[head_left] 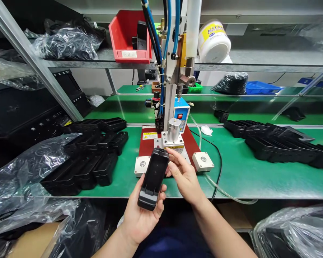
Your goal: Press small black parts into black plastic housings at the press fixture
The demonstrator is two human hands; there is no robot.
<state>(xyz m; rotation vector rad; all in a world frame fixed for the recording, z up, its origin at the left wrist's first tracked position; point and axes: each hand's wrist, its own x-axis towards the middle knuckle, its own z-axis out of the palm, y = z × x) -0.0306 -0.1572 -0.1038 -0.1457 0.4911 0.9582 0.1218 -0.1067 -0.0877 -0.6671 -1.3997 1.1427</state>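
Here, both hands hold a black housing (153, 178)

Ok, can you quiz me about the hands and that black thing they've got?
1. True or false: the left hand holds the black part while the right hand touches its top end.
2. What colour is the machine's base plate? A white, B red, C purple.
3. Fill in: the piles of black parts lie on a ____ mat.
Key: 1 true; 2 B; 3 green.
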